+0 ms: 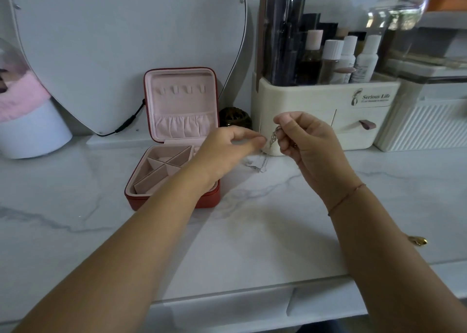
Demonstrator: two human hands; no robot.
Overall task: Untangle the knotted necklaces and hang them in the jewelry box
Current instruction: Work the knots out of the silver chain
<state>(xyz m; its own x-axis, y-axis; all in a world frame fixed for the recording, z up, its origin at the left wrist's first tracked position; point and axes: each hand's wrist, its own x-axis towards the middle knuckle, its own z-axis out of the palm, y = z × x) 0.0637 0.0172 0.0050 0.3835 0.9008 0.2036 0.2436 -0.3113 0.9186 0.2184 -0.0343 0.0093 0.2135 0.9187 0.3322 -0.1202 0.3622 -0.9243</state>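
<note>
2 hands, left (227,153), right (312,143); 1 jewelry box (211,199); 4 lid hooks (174,89); 1 necklace tangle (272,138); 1 mirror (126,42).

Bare counter (252,231) is stretching wide in front of the jewelry box (182,110) and the organizer (316,97). Behind, the box's raised lid is standing close to the mirror (126,42), and a brass pot (235,117) is filling the gap between box and organizer. A white tub (35,130) is crowding the left.

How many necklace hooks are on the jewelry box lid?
4 hooks, side by side in one row across the upper part of the jewelry box lid. All bare; none looks hidden.
</note>
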